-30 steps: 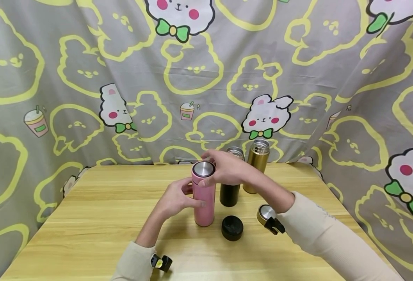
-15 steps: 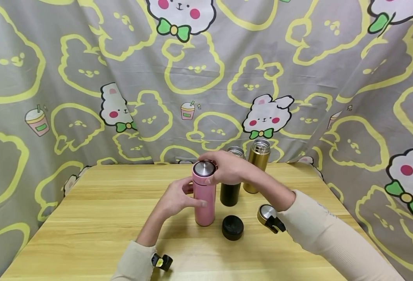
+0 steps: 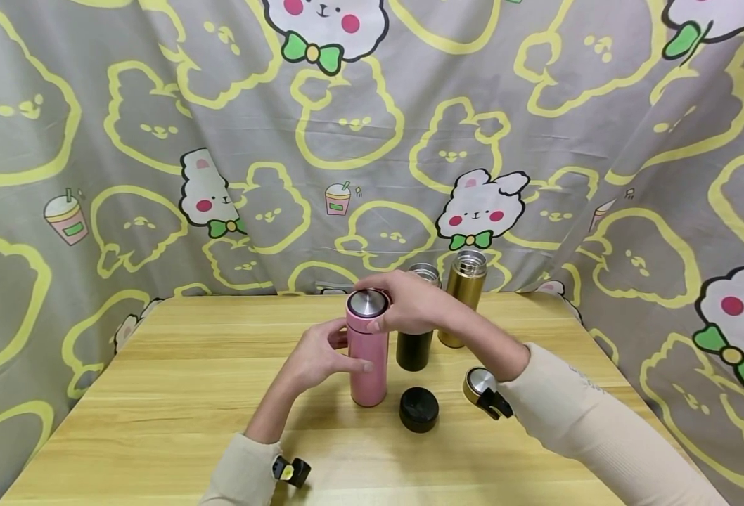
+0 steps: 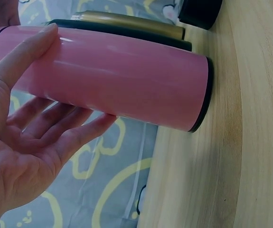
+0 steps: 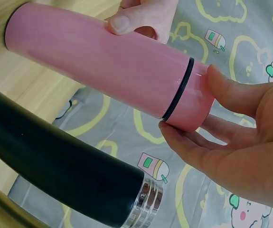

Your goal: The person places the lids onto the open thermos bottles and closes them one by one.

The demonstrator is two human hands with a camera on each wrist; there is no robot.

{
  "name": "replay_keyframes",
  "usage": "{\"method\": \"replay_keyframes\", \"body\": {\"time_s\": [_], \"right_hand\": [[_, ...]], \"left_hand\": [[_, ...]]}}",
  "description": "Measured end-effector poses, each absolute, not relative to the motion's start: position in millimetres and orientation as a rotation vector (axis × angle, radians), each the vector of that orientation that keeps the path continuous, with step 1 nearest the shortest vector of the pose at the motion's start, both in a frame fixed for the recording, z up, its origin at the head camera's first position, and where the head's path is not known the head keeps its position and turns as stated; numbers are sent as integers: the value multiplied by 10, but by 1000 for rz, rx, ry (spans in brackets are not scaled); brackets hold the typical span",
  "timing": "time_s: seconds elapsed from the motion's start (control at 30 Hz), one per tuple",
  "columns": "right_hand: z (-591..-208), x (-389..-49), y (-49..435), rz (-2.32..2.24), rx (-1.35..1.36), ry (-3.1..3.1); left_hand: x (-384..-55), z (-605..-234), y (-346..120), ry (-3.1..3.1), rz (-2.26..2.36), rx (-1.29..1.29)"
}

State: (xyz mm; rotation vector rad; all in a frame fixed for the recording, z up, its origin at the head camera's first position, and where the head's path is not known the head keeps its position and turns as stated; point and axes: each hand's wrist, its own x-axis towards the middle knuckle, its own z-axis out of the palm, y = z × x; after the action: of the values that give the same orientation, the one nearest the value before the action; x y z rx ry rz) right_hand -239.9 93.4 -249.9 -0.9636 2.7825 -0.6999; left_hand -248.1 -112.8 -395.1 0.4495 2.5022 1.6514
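Observation:
A pink thermos bottle (image 3: 370,372) stands upright on the table, its pink lid (image 5: 200,97) with a steel disc on top in place. My left hand (image 3: 317,357) grips the bottle's body, thumb across the front and fingers behind, as the left wrist view shows. Around the lid curl the thumb and fingers of my right hand (image 3: 413,303). In the right wrist view a dark ring marks the seam between lid and body. Just right of it stands a black thermos bottle (image 5: 65,156) without a lid, partly hidden by my right hand in the head view.
A lidless gold thermos bottle (image 3: 463,295) stands behind at the right. On the wooden table (image 3: 220,379) lie a black lid (image 3: 419,409) and a gold lid (image 3: 479,383) with a steel top, near my right sleeve. A patterned curtain (image 3: 252,140) hangs behind the table.
My right hand has shifted slightly around the pink lid, its thumb now a little further right. The left hand and the bottle have barely moved.

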Motion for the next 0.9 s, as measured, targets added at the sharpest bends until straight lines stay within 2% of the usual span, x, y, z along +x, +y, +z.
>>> {"method": "replay_keyframes", "body": {"time_s": [0.27, 0.9], "right_hand": [[-2509, -2384, 941, -720, -986, 2815], [-2567, -2416, 929, -810, -801, 2862]], "left_hand": [[-2478, -3952, -1123, 2501, 1665, 464], [-2485, -3961, -1128, 2511, 1661, 463]]}}
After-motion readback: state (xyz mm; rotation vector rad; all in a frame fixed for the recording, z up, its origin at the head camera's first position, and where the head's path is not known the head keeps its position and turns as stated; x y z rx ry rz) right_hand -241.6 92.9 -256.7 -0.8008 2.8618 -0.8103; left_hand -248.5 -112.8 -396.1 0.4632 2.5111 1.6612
